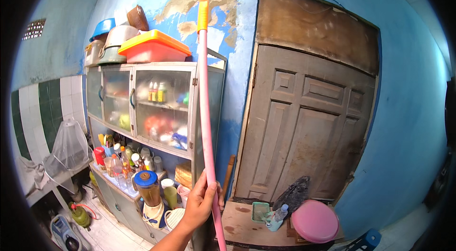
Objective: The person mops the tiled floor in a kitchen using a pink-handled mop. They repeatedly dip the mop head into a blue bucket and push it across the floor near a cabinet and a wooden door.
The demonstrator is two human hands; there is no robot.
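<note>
My left hand point(201, 199) grips a long pink pole point(206, 119) low down, its fingers wrapped around it. The pole stands almost upright, and an orange plastic end piece point(203, 15) tops it, in front of the peeling blue wall point(228, 19). The pole's lower end runs out of view at the bottom edge. Behind the pole is a kitchen cabinet point(164, 67) with glass doors. A blender point(148, 194) with a blue lid stands left of my hand. My right hand is out of view.
An orange-lidded plastic box point(156, 48) and pots sit on the cabinet. To the right is a wooden door point(306, 126). In front of it, a low table point(238, 220) holds a pink round lid point(315, 220) and a plastic bottle point(281, 212). Cables hang above; a green gas cylinder point(80, 216) stands lower left.
</note>
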